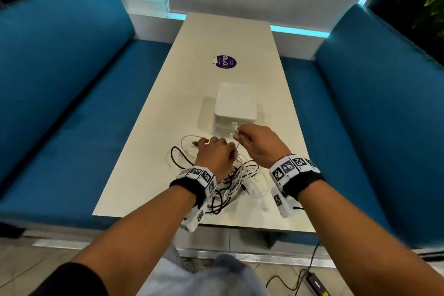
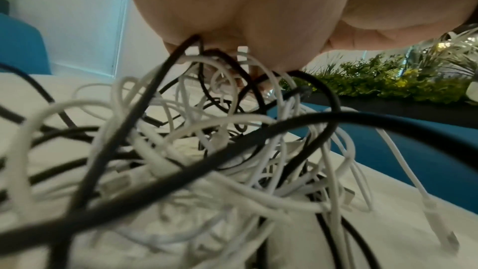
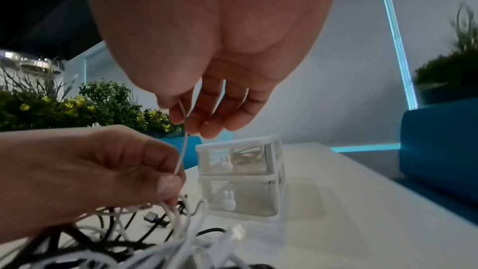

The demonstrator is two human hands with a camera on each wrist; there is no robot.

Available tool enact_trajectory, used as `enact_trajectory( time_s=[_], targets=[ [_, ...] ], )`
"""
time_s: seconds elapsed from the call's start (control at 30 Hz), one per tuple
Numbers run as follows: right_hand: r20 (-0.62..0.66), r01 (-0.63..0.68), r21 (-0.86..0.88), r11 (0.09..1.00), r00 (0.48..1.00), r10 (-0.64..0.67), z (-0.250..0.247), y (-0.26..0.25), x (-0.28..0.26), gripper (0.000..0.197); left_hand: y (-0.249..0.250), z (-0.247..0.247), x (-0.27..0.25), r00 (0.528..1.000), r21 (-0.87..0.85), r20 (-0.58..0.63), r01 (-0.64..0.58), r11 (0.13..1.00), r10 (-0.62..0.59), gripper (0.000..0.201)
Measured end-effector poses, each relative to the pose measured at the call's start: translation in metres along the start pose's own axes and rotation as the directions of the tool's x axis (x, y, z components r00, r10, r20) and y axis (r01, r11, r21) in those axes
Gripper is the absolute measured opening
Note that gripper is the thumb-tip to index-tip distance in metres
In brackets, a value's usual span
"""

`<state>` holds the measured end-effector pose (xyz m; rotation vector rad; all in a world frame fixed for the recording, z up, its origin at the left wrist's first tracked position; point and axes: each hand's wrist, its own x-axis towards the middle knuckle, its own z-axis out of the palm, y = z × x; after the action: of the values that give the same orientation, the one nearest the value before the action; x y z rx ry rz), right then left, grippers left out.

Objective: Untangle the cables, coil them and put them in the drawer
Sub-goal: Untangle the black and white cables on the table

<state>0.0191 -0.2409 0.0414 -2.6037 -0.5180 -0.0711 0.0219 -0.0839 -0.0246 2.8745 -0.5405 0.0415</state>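
A tangle of white and black cables lies on the near part of the white table, and fills the left wrist view as cables. My left hand grips strands at the top of the tangle, seen as left hand. My right hand pinches a thin white cable that runs taut down to the left hand's fingers. Just beyond the hands stands a small white two-drawer box, shown with both drawers closed as drawer box.
A purple round sticker sits farther up the table. Blue sofas flank both long sides. A metal USB plug lies left of my left hand. On the floor, bottom right, a black power adapter with its cord.
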Motion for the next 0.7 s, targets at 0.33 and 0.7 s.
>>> enact_trajectory(
  time_s=[0.33, 0.7],
  targets=[
    [0.063, 0.021, -0.497, 0.867, 0.998, 0.012, -0.018, -0.011, -0.043, 0.034, -0.003, -0.017, -0.027, 0.969, 0.229, -0.215, -0.069, 0.971, 0.119, 0.024],
    [-0.068, -0.232, -0.376, 0.897, 0.972, 0.224, 0.006, 0.001, -0.052, 0.032, 0.014, -0.014, -0.03, 0.989, 0.303, -0.069, -0.104, 0.947, 0.131, 0.022]
  ],
)
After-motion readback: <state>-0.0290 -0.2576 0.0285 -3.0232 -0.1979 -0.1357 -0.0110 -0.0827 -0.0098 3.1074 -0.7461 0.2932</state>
